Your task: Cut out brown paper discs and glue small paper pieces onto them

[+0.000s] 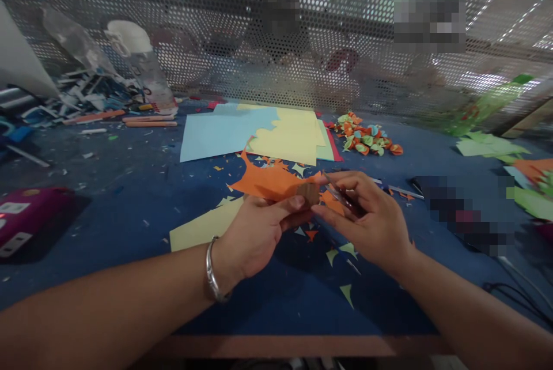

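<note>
My left hand [270, 217], a silver bangle at its wrist, pinches a sheet of orange paper [270, 181] with curved bites out of its edge. Under the same thumb, a small brown cardboard piece [309, 191] lies against the paper. My right hand [367, 214] is closed around dark metal scissors [348, 200], mostly hidden by the fingers. Its thumb and fingertips come up to the edge of the cardboard piece. Below the hands, pale green and orange paper scraps [347, 295] lie on the blue table [285, 301]. Pale yellow paper [207, 226] sits partly under my left hand.
Blue sheets [216, 136] and yellow sheets [294, 139] lie behind my hands. Right of them is a heap of small curled paper pieces [367, 136]. A bottle [149, 70] stands back left, and a magenta box [34, 214] is at left. A perforated metal screen [207, 30] rises behind.
</note>
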{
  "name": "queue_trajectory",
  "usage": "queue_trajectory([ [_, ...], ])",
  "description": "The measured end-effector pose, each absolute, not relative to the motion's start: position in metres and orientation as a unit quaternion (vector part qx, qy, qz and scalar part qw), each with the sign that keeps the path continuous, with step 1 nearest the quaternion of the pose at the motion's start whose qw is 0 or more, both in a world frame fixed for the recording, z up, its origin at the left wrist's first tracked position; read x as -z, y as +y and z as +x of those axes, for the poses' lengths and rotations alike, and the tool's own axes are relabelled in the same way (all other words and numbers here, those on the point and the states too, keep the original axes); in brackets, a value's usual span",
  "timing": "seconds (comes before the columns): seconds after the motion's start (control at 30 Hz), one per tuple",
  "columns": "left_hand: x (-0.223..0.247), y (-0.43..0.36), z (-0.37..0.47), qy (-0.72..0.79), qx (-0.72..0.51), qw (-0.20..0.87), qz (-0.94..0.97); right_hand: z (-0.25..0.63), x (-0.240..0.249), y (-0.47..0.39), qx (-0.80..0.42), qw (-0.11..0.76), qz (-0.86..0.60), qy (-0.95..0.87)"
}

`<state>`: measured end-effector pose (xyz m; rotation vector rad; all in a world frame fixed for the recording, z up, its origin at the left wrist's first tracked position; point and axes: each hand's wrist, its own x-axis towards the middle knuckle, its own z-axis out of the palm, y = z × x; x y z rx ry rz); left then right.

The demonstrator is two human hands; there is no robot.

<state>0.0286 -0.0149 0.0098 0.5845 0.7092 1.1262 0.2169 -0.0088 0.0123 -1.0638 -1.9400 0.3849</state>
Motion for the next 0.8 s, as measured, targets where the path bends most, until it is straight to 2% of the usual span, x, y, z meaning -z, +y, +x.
queue_trajectory([
  [0.23, -0.009, -0.012, 0.026, 0.357, -0.494, 0.740, 0.285, 0.221, -0.017, -0.005, -0.272, 0.445, -0.501, -0.690],
  [0.47, -0.011, -0.010, 0.025, 0.356, -0.510, 0.730, 0.285, 0.227, -0.014, -0.002, -0.422, 0.440, -0.472, -0.637],
  [0.8, -0.011, -0.009, 0.024, 0.354, -0.516, 0.721, 0.297, 0.224, -0.010, -0.004, -0.445, 0.432, -0.492, -0.610],
])
